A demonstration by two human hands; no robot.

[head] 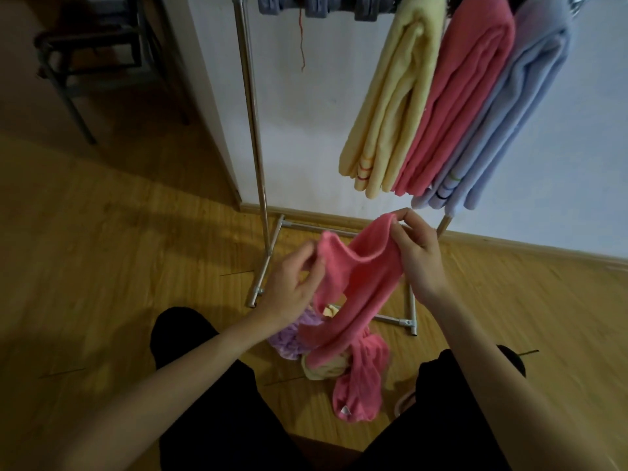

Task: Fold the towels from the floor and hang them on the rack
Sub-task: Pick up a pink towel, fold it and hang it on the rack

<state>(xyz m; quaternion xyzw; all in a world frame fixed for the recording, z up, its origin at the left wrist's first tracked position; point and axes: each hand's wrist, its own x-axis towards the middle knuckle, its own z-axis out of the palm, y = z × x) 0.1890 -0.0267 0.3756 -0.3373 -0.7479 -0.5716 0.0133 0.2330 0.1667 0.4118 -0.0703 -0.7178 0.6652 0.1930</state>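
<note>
Holding a pink towel (pixel 360 283) up between both hands, above the wooden floor (pixel 102 266) and just near of the metal rack (pixel 253 130). Left hand (pixel 292 283) pinching one top corner of the cloth at the left, fingers curled on the edge; right hand (pixel 416 256) pinching the other top corner, higher and farther, at the right. Hands apart, with the towel's upper hem sagging in a curve between them and the rest draping down toward the near floor, its lower end lying crumpled there, a small white tag showing at the tip.

On the floor below the held cloth, a small heap: a purple towel (pixel 289 341) at the left, a pale yellow towel (pixel 323 367) beside it, both partly covered by the pink one. Heap sitting within the rack's low base bars.

Hanging folded on the rack's top rail, far right: a yellow towel (pixel 390 107), a second pink towel (pixel 465 96) just right of it, and a light blue towel (pixel 516 124) at the far right, all three side by side and touching. Dark grey items (pixel 319 5) draped on the rail farther left, with a thin red thread dangling below them.

White wall (pixel 323 96) behind the rack. Dark metal chair frame (pixel 85 56) far left. Black trouser legs (pixel 204 368) at the near edge, either side of the heap.
</note>
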